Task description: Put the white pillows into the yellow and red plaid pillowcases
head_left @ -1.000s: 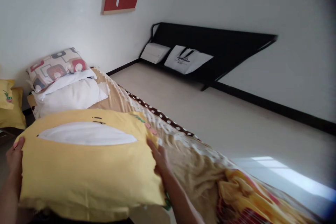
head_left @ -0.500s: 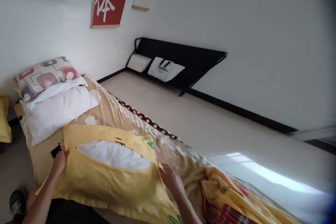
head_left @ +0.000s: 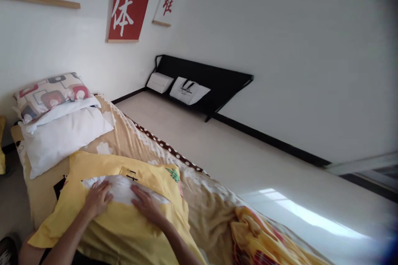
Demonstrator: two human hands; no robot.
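A yellow pillowcase (head_left: pixel 124 232) with a green leaf print near its corner lies at the front of the bed. Through the slit across its middle shows a white pillow (head_left: pixel 120 188). My left hand (head_left: pixel 98 198) rests at the left part of the slit, fingers stretched over the pillow and the cloth edge. On the right part lies my right hand (head_left: pixel 147 205), its fingers extended onto the white filling and the near edge of the slit. Neither hand grips anything visibly. Some fingertips are hard to make out.
At the bed's far end a white pillow (head_left: pixel 68 134) lies below a patterned pillow (head_left: pixel 52 95). The tan bedsheet (head_left: pixel 118 136) runs beneath. A crumpled orange-yellow blanket (head_left: pixel 258 232) is at right. Against the wall, a black folding cot (head_left: pixel 205 76) holds a white bag (head_left: pixel 188 91).
Both hands have left the pillowcase's left and right sides and come inward onto the slit. The white pillow's visible part looks more bunched. The view has tilted up slightly.
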